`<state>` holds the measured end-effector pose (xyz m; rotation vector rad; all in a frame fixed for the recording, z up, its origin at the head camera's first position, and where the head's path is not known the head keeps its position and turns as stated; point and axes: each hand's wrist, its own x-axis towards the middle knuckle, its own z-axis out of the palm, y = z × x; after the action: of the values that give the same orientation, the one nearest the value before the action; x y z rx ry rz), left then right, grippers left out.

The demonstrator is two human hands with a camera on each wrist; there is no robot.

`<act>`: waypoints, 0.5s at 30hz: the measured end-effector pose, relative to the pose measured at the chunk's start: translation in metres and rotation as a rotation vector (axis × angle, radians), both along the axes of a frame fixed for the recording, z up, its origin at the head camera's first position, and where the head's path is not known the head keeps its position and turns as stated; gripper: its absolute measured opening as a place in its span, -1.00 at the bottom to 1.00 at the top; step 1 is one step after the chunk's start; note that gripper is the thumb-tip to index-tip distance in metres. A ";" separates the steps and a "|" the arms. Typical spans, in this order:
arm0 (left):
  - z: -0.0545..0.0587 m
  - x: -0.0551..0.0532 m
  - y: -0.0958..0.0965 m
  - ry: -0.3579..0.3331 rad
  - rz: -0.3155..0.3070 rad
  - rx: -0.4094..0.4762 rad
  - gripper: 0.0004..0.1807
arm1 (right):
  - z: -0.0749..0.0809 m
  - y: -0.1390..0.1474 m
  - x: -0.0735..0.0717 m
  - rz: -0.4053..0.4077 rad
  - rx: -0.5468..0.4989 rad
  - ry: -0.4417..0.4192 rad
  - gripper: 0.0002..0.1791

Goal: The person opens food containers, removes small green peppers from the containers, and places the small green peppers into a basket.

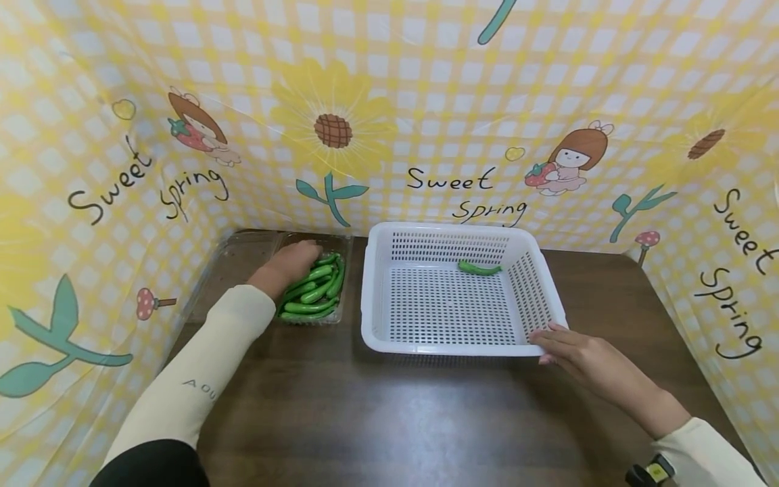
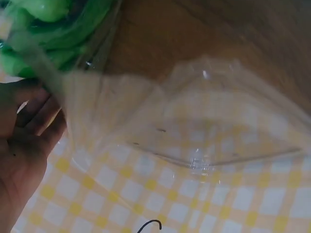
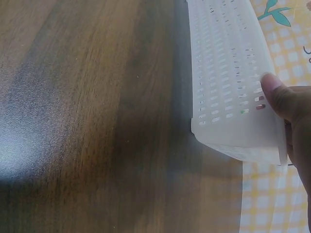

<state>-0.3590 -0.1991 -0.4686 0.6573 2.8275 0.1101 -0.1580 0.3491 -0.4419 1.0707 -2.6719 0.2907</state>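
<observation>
Green chili peppers (image 1: 316, 292) fill a clear plastic box (image 1: 343, 291) at the left of the table. My left hand (image 1: 294, 260) is at the far left part of this box, over the peppers. Its fingertips are hidden in the head view. In the left wrist view the hand (image 2: 24, 141) is close to the peppers (image 2: 53, 39), and what its fingers hold does not show. My right hand (image 1: 581, 355) grips the near right corner of a white perforated basket (image 1: 453, 349), with the thumb (image 3: 273, 83) on its outer wall. One green chili pepper (image 1: 479, 268) lies inside, toward the back.
The box's clear lid (image 1: 243, 253) lies open to the left. Box and basket stand side by side on a dark wooden table (image 1: 389, 412). A yellow checked cloth (image 1: 426, 115) hangs along the back and both sides.
</observation>
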 end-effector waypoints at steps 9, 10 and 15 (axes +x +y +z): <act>-0.001 -0.003 -0.001 0.019 0.034 0.009 -0.67 | 0.000 0.000 -0.002 0.001 -0.006 -0.001 -0.56; 0.000 -0.004 -0.001 0.029 0.034 0.014 -0.68 | 0.001 0.000 -0.002 0.000 -0.007 0.000 -0.56; 0.017 -0.004 -0.001 0.081 0.030 0.023 -0.68 | 0.000 0.000 -0.001 -0.006 -0.010 -0.009 -0.56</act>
<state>-0.3632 -0.1999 -0.4517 0.6380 2.9187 0.1239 -0.1589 0.3488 -0.4416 1.0605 -2.6782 0.3078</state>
